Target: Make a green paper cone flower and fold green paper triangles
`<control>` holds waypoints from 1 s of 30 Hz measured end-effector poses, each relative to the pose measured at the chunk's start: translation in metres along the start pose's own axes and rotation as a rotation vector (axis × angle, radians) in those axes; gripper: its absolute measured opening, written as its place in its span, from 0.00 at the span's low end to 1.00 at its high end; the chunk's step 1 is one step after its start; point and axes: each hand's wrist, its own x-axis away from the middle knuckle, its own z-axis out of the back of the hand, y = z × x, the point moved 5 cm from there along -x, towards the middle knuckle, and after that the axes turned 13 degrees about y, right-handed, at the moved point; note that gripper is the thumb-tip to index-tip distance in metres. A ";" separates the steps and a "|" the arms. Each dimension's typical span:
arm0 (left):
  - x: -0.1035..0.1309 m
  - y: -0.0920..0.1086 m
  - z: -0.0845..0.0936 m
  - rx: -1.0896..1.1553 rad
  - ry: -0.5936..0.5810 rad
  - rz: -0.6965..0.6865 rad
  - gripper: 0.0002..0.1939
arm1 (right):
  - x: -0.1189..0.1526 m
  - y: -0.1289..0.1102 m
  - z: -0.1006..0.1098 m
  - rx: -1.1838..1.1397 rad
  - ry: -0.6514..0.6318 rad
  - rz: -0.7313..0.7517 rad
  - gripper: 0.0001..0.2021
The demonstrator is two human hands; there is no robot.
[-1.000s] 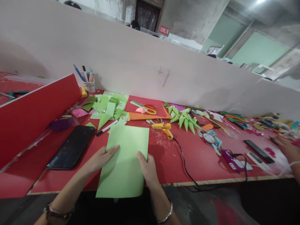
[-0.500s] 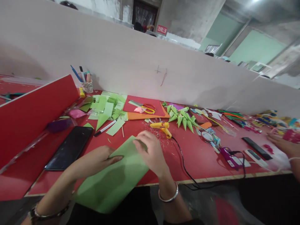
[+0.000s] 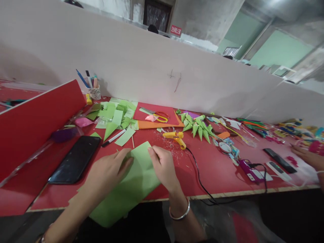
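A large green sheet of paper [image 3: 138, 184] slants over the table's front edge, its lower part hanging above my lap. My left hand [image 3: 111, 168] is closed on the sheet's left edge, with the fingertips partly hidden. At the upper right corner my right hand [image 3: 163, 165] pinches the paper between thumb and fingers. Just beyond it lies a yellow glue gun [image 3: 176, 135] with a black cord. Cut green paper pieces [image 3: 117, 118] are heaped behind my left hand, and a cluster of green paper cones [image 3: 196, 126] lies farther right.
A black phone [image 3: 76, 160] lies on the left beside a leaning red board [image 3: 37, 125]. Scissors [image 3: 160, 117] rest on red paper at the back. A purple power strip [image 3: 250, 171] sits at right, near another person's hand [image 3: 307, 158]. A white partition [image 3: 139, 67] stands behind.
My left hand has turned more palm-down over the sheet's left edge. My right hand has shifted slightly right and down, now pinching the corner. The sheet's top corner has moved slightly right.
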 end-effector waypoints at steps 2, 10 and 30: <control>0.001 0.003 -0.003 -0.083 0.000 -0.004 0.18 | 0.001 0.000 0.000 -0.017 0.000 -0.010 0.19; 0.002 0.003 -0.002 -0.144 0.076 -0.016 0.18 | 0.001 0.001 0.000 -0.062 -0.006 -0.066 0.19; 0.005 -0.012 0.020 0.210 0.340 0.051 0.12 | 0.062 0.055 -0.041 -0.888 0.073 -0.883 0.19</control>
